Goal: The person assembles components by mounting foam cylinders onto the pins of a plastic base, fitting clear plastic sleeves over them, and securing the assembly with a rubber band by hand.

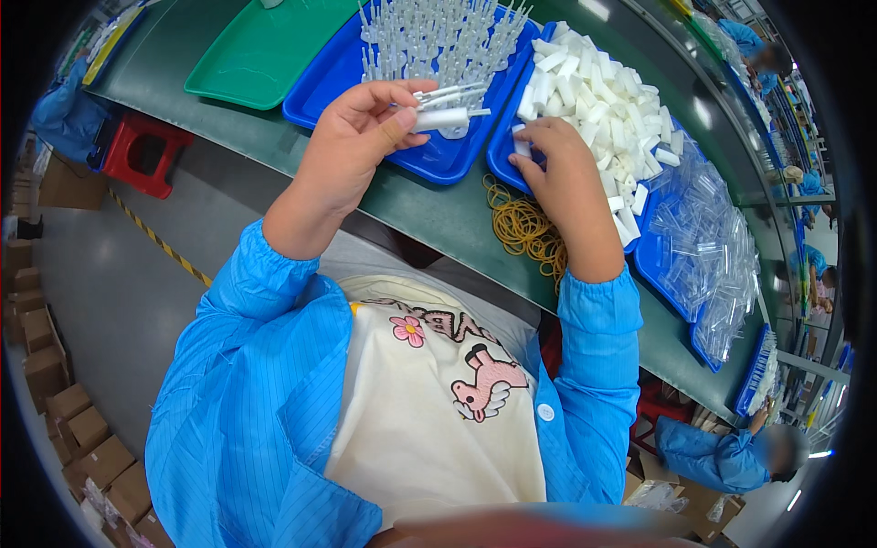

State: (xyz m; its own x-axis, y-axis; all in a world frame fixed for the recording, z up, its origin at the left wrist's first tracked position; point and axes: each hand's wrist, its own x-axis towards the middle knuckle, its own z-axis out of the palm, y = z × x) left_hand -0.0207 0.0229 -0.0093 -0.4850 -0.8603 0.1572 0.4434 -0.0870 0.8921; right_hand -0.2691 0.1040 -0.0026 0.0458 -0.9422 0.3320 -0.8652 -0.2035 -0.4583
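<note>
My left hand [370, 123] is closed around several thin translucent plastic stems [452, 94] and a white cylindrical sleeve [442, 119]. It hovers over the near part of a blue tray [315, 91] with many similar stems standing in it. My right hand [566, 169] pinches another white sleeve [521, 142] between thumb and fingers, at the left edge of a second blue tray [501, 155]. White sleeves [603, 100] are heaped in that tray, beyond my right hand. A stem tip sticks out of the sleeve in my left hand.
Yellow rubber bands [523, 224] lie on the green table [429, 215] near my right wrist. A green tray [260, 55] sits far left. To the right, clear plastic tubes [703, 237] fill another blue tray. A red stool [146, 153] stands on the floor. Other people work at right.
</note>
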